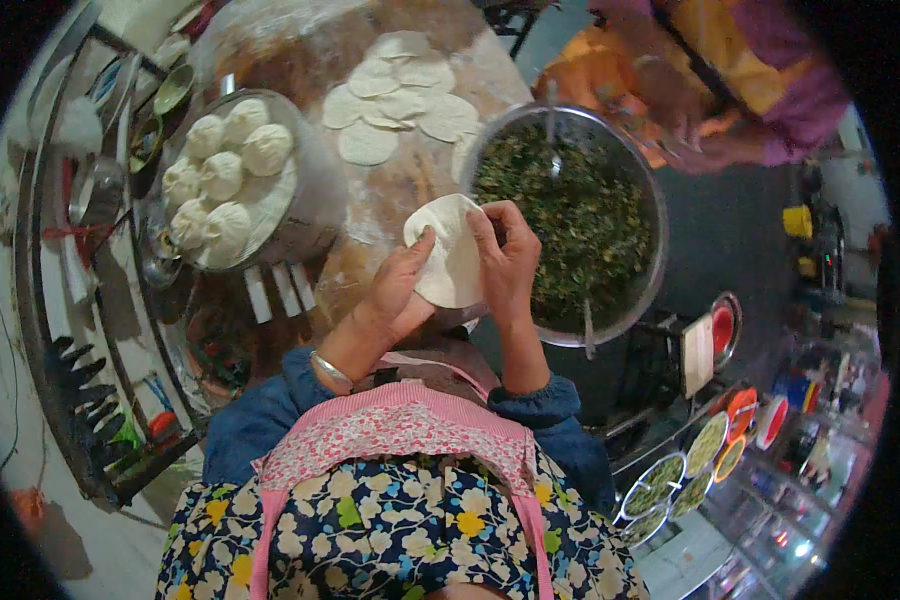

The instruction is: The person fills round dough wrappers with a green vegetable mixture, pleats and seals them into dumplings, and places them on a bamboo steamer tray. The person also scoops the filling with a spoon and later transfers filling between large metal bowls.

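Observation:
A round, flat dough wrapper is held up between my two hands, over the near edge of the floured board. My left hand, with a silver bangle at its wrist, grips the wrapper's left side, thumb on top. The fingers of my right hand pinch its upper right edge. Just right of it is a large metal basin of chopped green filling, with a spoon in it. More wrappers lie overlapping on the board. Several pleated buns sit on a round tray to the left.
Another person's hands and sleeves are beyond the basin at the upper right. A metal rack stands along the left. Bowls of food are at the lower right, near a wooden block.

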Tool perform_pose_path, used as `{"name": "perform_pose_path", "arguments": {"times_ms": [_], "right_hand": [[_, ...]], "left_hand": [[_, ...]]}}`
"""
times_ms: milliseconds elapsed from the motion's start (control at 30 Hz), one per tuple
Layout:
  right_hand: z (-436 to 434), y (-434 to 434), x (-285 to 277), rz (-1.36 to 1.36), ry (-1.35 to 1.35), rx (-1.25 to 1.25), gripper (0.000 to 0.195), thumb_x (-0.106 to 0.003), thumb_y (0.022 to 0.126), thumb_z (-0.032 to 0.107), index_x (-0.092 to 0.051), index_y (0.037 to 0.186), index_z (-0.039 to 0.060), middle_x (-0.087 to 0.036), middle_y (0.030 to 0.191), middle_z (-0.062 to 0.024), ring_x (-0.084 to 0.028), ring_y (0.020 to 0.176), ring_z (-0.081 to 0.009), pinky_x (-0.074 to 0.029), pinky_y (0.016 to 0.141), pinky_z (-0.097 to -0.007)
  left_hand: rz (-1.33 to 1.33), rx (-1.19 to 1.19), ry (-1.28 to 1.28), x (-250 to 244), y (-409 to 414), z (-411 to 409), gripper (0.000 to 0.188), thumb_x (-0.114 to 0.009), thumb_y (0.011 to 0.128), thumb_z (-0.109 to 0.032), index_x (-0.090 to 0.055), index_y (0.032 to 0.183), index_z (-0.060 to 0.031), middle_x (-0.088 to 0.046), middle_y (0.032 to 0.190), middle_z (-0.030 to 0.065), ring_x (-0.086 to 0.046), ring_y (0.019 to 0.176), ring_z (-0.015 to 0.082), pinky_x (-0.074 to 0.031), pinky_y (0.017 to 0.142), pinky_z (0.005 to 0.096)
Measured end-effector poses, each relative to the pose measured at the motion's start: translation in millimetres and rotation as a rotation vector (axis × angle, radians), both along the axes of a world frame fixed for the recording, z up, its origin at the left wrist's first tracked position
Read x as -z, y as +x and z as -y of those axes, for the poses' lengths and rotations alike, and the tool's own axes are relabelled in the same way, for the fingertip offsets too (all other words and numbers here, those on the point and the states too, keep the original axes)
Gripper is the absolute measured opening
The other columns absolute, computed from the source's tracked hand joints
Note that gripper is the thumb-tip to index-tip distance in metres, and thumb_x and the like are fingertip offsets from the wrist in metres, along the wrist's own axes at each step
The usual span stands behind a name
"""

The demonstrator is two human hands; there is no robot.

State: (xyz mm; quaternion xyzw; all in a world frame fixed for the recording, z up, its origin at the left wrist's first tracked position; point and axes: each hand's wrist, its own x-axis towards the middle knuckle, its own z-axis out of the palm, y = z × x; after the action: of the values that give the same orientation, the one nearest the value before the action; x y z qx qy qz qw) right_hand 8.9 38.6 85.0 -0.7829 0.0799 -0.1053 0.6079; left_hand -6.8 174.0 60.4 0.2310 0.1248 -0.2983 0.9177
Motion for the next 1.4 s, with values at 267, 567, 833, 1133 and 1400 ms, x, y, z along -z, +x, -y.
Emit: {"name": "perform_pose_path", "arguments": {"times_ms": [267,567,833,1133,1400], "right_hand": [[92.9,-37.5,31.7,-0.097,0.310,0.107,0.022,-0.064,0.088,0.020,-0.059,0.092,-0.0014,-0.060,0.079,-0.0015,-0.052,0.070,-0.0074,-0.044,0.062,-0.0237],[143.8,-37.4,15.8,-0.017,0.229,-0.043,0.017,-0.061,0.090,0.018,-0.062,0.097,0.0020,-0.062,0.076,-0.0041,-0.055,0.065,-0.0080,-0.045,0.059,-0.0255],[192.6,-45.7,-11.3,-0.074,0.262,0.155,0.018,-0.057,0.091,0.012,-0.060,0.108,0.0057,-0.062,0.083,-0.0054,-0.059,0.065,-0.0106,-0.046,0.056,-0.0267],[263.3,-127.0,98.7,-0.022,-0.486,0.692,0.020,-0.056,0.092,0.010,-0.053,0.110,0.0034,-0.055,0.084,-0.0063,-0.050,0.072,-0.0137,-0.046,0.068,-0.0296],[249.3,-90.1,117.1,-0.188,-0.013,0.706,0.032,-0.057,0.093,0.031,-0.044,0.102,0.0039,-0.050,0.076,-0.0161,-0.049,0.069,-0.0288,-0.043,0.066,-0.0430]], "left_hand": [[0.189,-0.070,0.465,-5.3,-6.2,76.0,0.028,-0.051,0.098,-0.021,-0.056,0.115,0.0003,-0.063,0.106,0.0060,-0.061,0.093,0.0145,-0.051,0.082,0.0296],[0.462,-0.082,0.916,-22.7,19.4,112.2,0.017,-0.060,0.093,-0.016,-0.063,0.103,-0.0025,-0.063,0.088,-0.0008,-0.054,0.078,0.0061,-0.046,0.070,0.0228],[0.463,-0.283,0.703,5.7,146.2,15.4,0.021,-0.056,0.095,-0.018,-0.060,0.104,0.0005,-0.064,0.095,0.0069,-0.063,0.076,0.0149,-0.052,0.064,0.0305],[0.180,0.137,0.920,128.5,190.3,-26.0,0.056,-0.053,0.092,-0.039,-0.044,0.134,-0.0035,-0.049,0.130,0.0115,-0.046,0.119,0.0258,-0.041,0.094,0.0365],[0.704,0.296,1.051,116.6,242.6,10.9,0.052,-0.048,0.096,-0.036,-0.044,0.136,-0.0032,-0.059,0.115,0.0117,-0.055,0.105,0.0236,-0.044,0.091,0.0317]]}}
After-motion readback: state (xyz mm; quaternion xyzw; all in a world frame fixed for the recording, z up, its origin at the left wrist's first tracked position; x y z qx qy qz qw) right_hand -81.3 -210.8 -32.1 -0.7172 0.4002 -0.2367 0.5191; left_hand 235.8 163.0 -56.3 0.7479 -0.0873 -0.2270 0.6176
